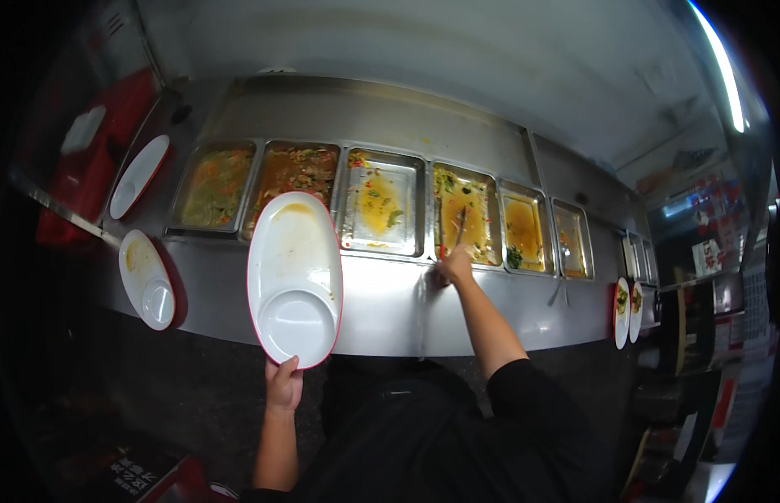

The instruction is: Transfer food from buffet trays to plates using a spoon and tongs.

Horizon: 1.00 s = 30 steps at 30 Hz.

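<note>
My left hand (284,381) grips the near end of a long oval divided plate (296,251), white with a red outer edge. A yellowish smear of sauce marks its far end, and its round compartment is bare. The plate hides part of the counter and of one food pan behind it. My right hand (456,264) holds a serving utensil (461,226), whose exact kind I cannot tell. It reaches into a steel food pan (498,214) with brown sauce, green leaves and red bits.
Left of this pan sit a pan with little sauce (419,182), a meat pan (302,170) and a vegetable pan (214,188). To its right are two smaller pans (547,226) (572,239). Similar plates lie left (138,182) (152,261); two plates with food (621,314) (636,320) stand right.
</note>
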Motion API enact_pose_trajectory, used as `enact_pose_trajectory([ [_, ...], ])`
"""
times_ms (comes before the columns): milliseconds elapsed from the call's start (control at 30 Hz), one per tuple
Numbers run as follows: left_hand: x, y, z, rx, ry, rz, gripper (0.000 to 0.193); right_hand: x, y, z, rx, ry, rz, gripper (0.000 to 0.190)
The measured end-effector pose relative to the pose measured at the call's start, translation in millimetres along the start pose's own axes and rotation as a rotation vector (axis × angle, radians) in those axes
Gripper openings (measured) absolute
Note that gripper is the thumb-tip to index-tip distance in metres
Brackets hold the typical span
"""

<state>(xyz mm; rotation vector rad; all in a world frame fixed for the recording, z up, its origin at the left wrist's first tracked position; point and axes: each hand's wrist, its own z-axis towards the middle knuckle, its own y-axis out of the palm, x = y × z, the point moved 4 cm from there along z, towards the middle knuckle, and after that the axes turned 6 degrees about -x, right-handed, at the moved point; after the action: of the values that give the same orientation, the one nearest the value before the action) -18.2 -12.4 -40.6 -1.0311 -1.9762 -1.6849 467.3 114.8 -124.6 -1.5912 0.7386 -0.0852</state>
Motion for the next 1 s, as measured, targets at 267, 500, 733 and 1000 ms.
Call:
enact_pose_trajectory([
  [267,26.4,-12.9,43.9,-0.079,-0.038,-0.022,0.07,91.2,-70.5,26.7,-0.16,0.416,0.265,0.046],
  [500,34.3,-2.7,17.0,0.004,0.071,-0.018,0.068,34.2,-116.9,-21.9,0.059,0.164,-0.155,0.056],
  [733,38.8,24.7,-3.2,0.095,0.152,-0.008,0.067,71.3,-138.4,-47.0,0.136,0.01,-0.167,0.043],
  [1000,35.7,59.2,-11.2,0.125,0.213,-0.009,0.057,116.5,-133.1,-56.7,0.216,-0.022,-0.085,0.036],
])
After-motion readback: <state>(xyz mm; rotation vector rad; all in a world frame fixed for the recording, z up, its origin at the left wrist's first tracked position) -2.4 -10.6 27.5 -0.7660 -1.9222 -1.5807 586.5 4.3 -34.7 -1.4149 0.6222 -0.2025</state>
